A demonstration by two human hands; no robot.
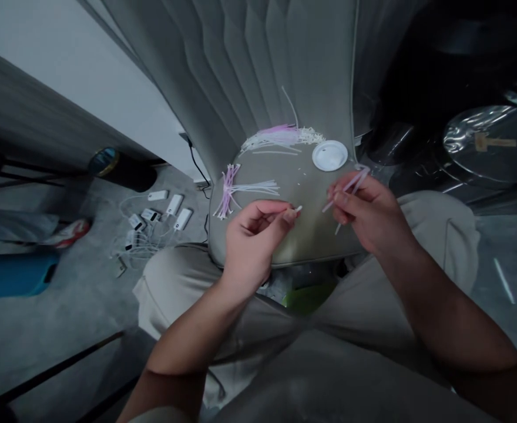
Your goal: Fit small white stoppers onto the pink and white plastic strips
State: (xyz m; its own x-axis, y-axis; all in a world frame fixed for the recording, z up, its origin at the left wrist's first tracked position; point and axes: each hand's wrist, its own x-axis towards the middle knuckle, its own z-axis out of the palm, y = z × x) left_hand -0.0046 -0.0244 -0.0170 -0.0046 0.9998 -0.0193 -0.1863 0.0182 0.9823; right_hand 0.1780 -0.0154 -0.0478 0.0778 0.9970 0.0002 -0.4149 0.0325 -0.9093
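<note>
- The person's 2 bare hands are working above a grey-green chair seat, seen from overhead, with the person's knees flanking the chair.
- The left hand is pinching a small white piece between thumb and fingertips; the grip is closed at the tips, and the piece is poking out toward the right hand.
- The right hand is pinching a bent pale purple strip between thumb and fingers; the grip is closed, with ends sticking out above and below. I cannot tell whether it is holding 1 strip or several.
- The 2 hands are hovering apart from each other, the small white piece and the pale purple strip not touching.
- Just beyond the left hand, a bundle of white strips is lying on the seat, its left end meeting a tied-looking sheaf of pink strips.
- Farther back, a loose heap of pink and white strips is resting near the backrest, 1 thin strand rising from it.
- A white round dish is sitting at the right end of that heap, near the right hand.
- Tiny white bits are lying scattered between the heap and the hands.
- On the floor to the left, several white boxes are lying among tangled cables, near a dark cylinder.
- At the far right, a clear round object is bearing brown tape.
</note>
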